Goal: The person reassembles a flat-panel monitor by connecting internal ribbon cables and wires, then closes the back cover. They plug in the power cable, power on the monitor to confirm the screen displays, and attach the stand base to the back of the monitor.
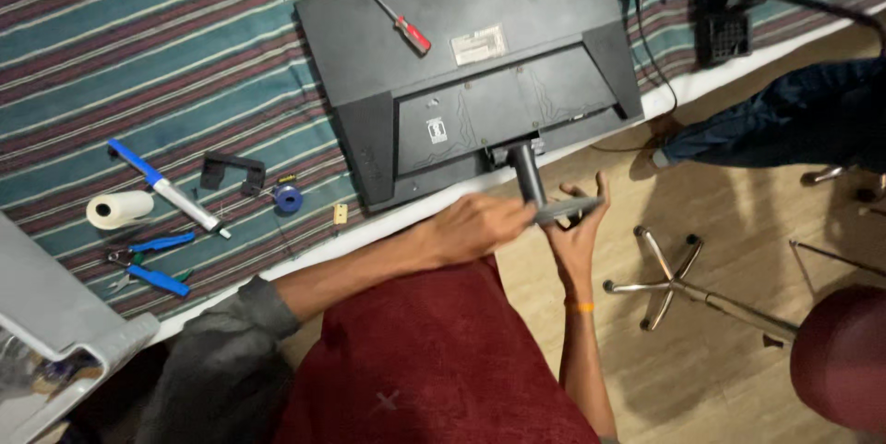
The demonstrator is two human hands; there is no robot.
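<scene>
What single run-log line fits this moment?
left hand: grips grey monitor stand base | right hand: supports base from below | black flat monitor: face-down on striped cloth

Both hands grip monitor stand base (565,210): left hand (475,227), right hand (577,239); monitor (466,75) face-down.

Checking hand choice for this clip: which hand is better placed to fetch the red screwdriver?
Probably left: the left hand, gripping the stand base, lies nearer the screwdriver; the right hand cups the base from below.
</scene>
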